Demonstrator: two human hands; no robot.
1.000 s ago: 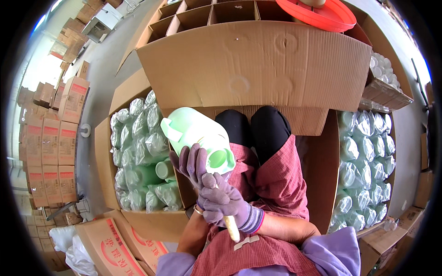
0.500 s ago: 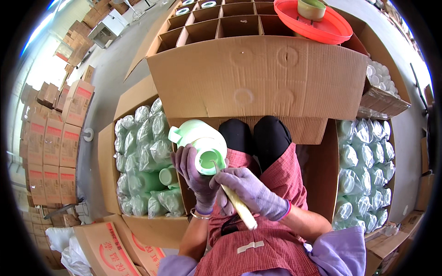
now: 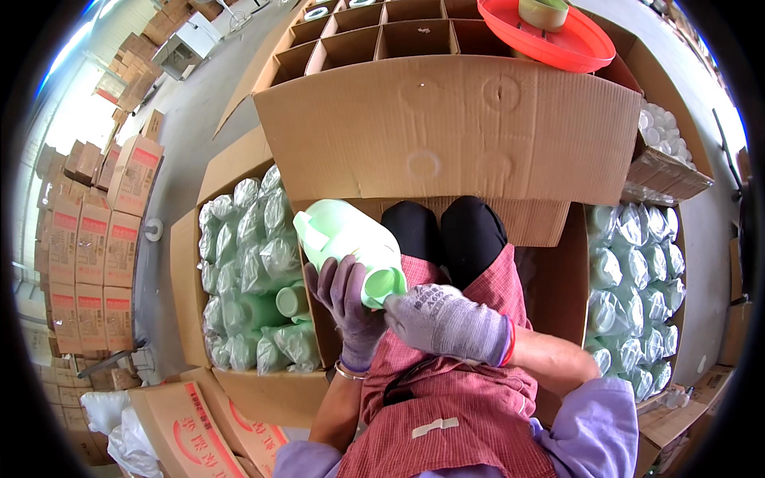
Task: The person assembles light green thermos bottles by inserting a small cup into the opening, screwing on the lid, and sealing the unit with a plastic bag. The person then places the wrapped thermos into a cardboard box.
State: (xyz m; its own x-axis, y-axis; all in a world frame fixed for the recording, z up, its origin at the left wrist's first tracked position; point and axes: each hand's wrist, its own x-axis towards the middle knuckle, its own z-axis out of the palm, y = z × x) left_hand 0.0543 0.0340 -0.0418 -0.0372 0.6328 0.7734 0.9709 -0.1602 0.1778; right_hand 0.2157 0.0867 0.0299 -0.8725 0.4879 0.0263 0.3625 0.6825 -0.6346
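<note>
A pale green plastic jug body point(image 3: 343, 227) lies tilted over my lap, its round mouth point(image 3: 384, 285) turned toward me and to the right. My left hand point(image 3: 351, 307), in a purple-grey glove, has its fingers wrapped round the jug beside the mouth. The closed right hand point(image 3: 446, 323), gloved too, presses its fingertips against the right side of the rim. The thin-bladed, pale-handled knife seen in it a moment earlier is now hidden by the glove.
Open cartons of plastic-wrapped green jugs stand at left point(image 3: 247, 263) and right point(image 3: 633, 295). Ahead is a divided carton point(image 3: 446, 131) bearing a red tray point(image 3: 550, 44) with a small round container point(image 3: 543, 14). White caps point(image 3: 661, 131) fill a box at far right.
The jug has turned, its mouth swinging rightward. My right hand has rolled over and moved right and slightly up along the rim; the knife's handle and blade have gone out of sight.
</note>
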